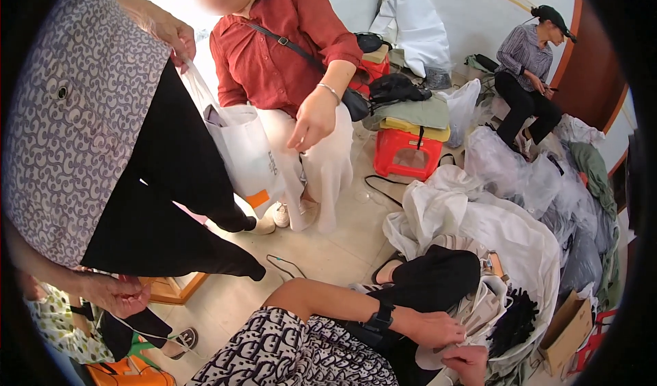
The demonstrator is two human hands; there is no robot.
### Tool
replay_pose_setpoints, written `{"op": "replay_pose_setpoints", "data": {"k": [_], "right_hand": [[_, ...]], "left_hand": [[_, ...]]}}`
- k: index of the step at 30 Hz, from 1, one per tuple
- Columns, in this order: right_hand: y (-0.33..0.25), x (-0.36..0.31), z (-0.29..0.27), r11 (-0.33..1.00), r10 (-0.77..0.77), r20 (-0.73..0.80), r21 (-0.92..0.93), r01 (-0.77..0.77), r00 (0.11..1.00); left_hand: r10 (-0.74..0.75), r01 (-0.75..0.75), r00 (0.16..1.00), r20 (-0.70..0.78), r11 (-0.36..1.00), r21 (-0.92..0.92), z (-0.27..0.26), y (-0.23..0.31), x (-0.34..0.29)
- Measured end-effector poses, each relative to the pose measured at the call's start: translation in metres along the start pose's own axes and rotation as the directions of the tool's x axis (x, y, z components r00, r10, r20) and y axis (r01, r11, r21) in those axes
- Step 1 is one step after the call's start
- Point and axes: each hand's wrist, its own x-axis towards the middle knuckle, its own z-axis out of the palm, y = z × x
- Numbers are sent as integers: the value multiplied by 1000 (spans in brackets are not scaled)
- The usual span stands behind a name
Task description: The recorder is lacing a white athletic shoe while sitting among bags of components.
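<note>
At the lower right, my left hand (439, 330), with a black watch (380, 315) on its wrist, is closed with its fingers bent together. My right hand (468, 363) is beside it, also closed, fingertips pointing toward the left one. A pale flat piece (429, 358) lies just under the fingers; what each hand pinches is too small to make out. Cream cloth pieces (479, 304) are heaped right beyond my hands. A bundle of black strips (514, 322) lies to their right, on a large white sheet (527, 249).
A standing person in a patterned top (82, 119) fills the left. Another, in a red shirt (287, 44), stands near a white bag (239, 153). A red stool (407, 155) bears folded cloth. Plastic-wrapped bundles (499, 157) and a cardboard box (567, 331) line the right, where someone sits.
</note>
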Motion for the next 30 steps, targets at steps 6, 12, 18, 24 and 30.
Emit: {"op": "replay_pose_setpoints", "data": {"k": [6, 12, 18, 24, 30], "right_hand": [[6, -13, 1, 980, 197, -74, 30, -196, 978], [14, 7, -11, 922, 381, -318, 203, -330, 868], [24, 30, 10, 913, 187, -308, -296, -280, 933], [58, 28, 19, 824, 24, -286, -537, -181, 958], [71, 10, 14, 927, -44, -216, -372, -40, 975]], "left_hand": [[158, -161, 987, 32, 972, 173, 5, -14, 2], [207, -234, 970, 130, 939, 253, 26, 33, 2], [321, -346, 937, 135, 902, 257, 30, 66, 13], [372, -366, 926, 58, 855, 367, 34, 71, 11], [422, -399, 906, 27, 831, 388, 21, 73, 29]]}}
